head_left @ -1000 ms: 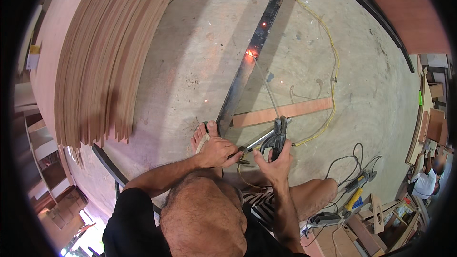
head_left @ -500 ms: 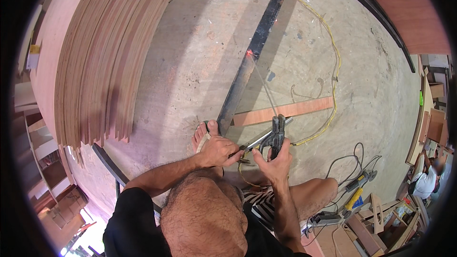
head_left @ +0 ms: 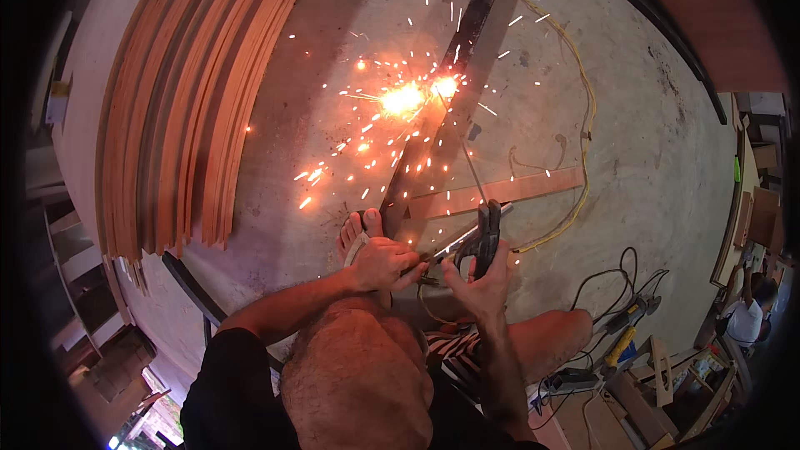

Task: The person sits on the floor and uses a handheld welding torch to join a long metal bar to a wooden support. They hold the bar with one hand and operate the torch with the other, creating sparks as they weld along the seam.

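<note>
My right hand (head_left: 485, 279) is closed around a black welding electrode holder (head_left: 482, 237). A thin welding rod (head_left: 472, 162) runs from its jaws up to a long dark steel bar (head_left: 479, 17). Where the rod's tip meets the bar, a bright arc (head_left: 446, 86) glows, and sparks (head_left: 402, 101) spray out, mostly leftward and down. My left hand (head_left: 383, 265) is closed on a slim silvery rod (head_left: 454, 244), which slants up to the right behind the holder. The bar's near end lies beside my bare foot (head_left: 361, 227).
Long wooden strips (head_left: 179, 117) are stacked at left. A flat wooden board (head_left: 500, 192) lies under the rod. A yellow cable (head_left: 590, 108) curves along the right. An angle grinder (head_left: 633, 317) and wood scraps (head_left: 662, 375) lie lower right. Another person (head_left: 744, 317) is at far right.
A bright arc and flying sparks have appeared at the rod's tip, where a small red glow was before. The surroundings look darker. Both hands are almost where they were.
</note>
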`<state>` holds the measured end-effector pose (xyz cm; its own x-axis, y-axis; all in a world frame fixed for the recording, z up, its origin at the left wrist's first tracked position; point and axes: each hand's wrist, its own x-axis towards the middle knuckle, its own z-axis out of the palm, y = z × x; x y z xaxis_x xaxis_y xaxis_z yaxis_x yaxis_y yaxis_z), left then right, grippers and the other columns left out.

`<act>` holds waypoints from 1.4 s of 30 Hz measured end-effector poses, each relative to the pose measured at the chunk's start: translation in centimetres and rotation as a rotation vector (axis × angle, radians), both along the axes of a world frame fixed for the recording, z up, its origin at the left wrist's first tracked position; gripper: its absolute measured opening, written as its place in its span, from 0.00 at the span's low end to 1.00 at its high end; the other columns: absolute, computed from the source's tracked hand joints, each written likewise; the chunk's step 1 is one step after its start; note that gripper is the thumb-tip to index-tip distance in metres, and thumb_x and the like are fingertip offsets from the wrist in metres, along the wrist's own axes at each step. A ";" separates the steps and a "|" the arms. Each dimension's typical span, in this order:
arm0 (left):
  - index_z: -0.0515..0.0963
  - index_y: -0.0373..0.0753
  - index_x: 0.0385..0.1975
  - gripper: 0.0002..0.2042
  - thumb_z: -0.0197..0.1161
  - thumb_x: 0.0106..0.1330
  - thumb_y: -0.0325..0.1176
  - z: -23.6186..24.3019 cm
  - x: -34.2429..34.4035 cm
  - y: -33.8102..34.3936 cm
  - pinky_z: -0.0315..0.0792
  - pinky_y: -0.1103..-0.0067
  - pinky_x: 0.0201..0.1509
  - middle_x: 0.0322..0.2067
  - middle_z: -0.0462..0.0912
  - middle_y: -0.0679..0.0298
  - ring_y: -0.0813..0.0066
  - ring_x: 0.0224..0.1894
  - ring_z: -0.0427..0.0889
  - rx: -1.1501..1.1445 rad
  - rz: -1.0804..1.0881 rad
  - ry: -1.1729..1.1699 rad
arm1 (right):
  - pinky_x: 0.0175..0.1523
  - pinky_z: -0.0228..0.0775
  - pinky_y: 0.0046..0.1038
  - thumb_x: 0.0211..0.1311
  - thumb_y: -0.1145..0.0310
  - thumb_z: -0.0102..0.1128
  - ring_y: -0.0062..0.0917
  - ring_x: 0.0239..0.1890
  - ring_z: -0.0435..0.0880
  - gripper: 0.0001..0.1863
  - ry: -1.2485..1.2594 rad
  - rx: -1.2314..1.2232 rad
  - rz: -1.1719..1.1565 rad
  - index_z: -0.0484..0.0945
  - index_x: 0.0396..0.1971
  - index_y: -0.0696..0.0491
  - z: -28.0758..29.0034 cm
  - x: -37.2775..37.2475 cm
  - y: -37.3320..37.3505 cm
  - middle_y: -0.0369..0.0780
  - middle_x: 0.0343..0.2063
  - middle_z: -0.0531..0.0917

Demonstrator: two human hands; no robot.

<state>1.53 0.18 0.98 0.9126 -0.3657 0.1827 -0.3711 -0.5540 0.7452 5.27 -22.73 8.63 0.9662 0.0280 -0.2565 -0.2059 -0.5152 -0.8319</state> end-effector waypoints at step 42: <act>0.75 0.40 0.18 0.18 0.73 0.69 0.39 -0.1 0.0 -0.1 0.77 0.65 0.26 0.16 0.77 0.61 0.60 0.19 0.82 -0.077 -0.008 -0.043 | 0.28 0.75 0.17 0.52 0.66 0.88 0.10 0.25 0.78 0.33 0.057 0.031 -0.049 0.71 0.49 0.58 0.3 -0.1 -0.1 0.33 0.28 0.82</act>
